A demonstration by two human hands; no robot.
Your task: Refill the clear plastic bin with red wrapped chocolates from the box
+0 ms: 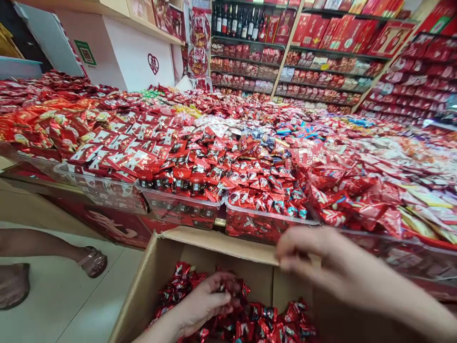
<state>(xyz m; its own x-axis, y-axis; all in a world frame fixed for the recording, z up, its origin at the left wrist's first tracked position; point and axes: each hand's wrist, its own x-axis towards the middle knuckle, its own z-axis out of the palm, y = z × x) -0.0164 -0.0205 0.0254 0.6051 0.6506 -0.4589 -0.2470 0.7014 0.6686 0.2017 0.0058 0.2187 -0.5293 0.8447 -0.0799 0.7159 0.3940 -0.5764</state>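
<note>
A cardboard box (200, 240) stands open in front of me, holding many red-wrapped candies (264, 319). My left hand (207, 302) reaches down into the box, its fingers curled round a bunch of those candies. Above the box's far edge hovers my right hand (314, 259), blurred by motion, the fingers bent together; whether it holds anything is hidden. Just beyond it stand clear plastic bins (182, 209) heaped with red candies.
A wide display of red-wrapped sweets (228, 138) fills the counter ahead. Shelves with red gift boxes and bottles (321, 38) line the back wall. Another person's leg and sandalled foot (91, 261) rest on the pale floor at the left.
</note>
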